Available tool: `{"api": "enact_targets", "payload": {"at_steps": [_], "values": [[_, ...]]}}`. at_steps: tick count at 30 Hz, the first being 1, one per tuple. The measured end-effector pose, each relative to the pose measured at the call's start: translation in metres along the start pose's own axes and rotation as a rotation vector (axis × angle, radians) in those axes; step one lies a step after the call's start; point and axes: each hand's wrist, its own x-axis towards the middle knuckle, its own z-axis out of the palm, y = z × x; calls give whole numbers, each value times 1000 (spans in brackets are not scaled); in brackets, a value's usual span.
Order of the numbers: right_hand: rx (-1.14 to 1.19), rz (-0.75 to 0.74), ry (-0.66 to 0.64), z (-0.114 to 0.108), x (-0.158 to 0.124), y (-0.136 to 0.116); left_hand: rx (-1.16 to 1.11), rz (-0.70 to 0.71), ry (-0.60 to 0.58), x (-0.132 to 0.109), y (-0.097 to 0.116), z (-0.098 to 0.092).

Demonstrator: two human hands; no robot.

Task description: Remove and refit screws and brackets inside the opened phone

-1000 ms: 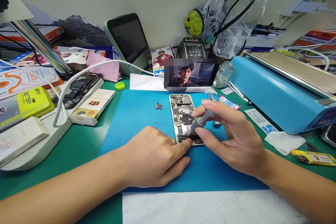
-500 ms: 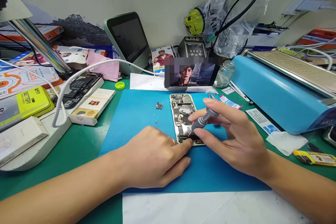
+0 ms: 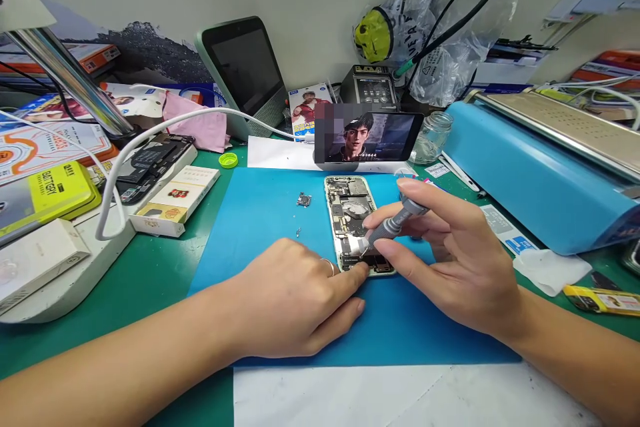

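Observation:
A smartphone with its insides exposed (image 3: pixel 356 210) lies on the blue mat (image 3: pixel 225 240). My left hand (image 3: pixel 295 300), a ring on one finger, is curled with its index fingertip pressed on the phone's lower end; its thumb is hidden. In my right hand (image 3: pixel 450 260) a grey screwdriver (image 3: pixel 393 223) is pinched between thumb and fingers, tilted, its tip down at the phone's lower part. Left of the phone lie a small circuit part (image 3: pixel 303 199) and a tiny metal piece (image 3: pixel 299 232).
Behind the mat a phone playing a video (image 3: pixel 375 137) leans upright beside a glass jar (image 3: pixel 434 137). A blue machine (image 3: pixel 530 180) stands at right. At left are a white cable (image 3: pixel 113 187), a card box (image 3: pixel 177 200) and a lamp post (image 3: pixel 75 80). White paper (image 3: pixel 400 397) lies in front.
My right hand and the screwdriver have shifted slightly right, and the screwdriver leans a little more. My left hand stays pressed on the phone. The whole view has moved slightly.

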Motion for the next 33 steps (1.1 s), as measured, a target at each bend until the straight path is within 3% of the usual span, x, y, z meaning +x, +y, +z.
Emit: {"api": "enact_targets", "payload": {"at_steps": [16,33], "values": [[21,-10,-14,-2,1,-2,-7,1,-2,1,-1,1],[7,-126,-11,-4,2,-1,-20,-6,21,2,-1,0]]}}
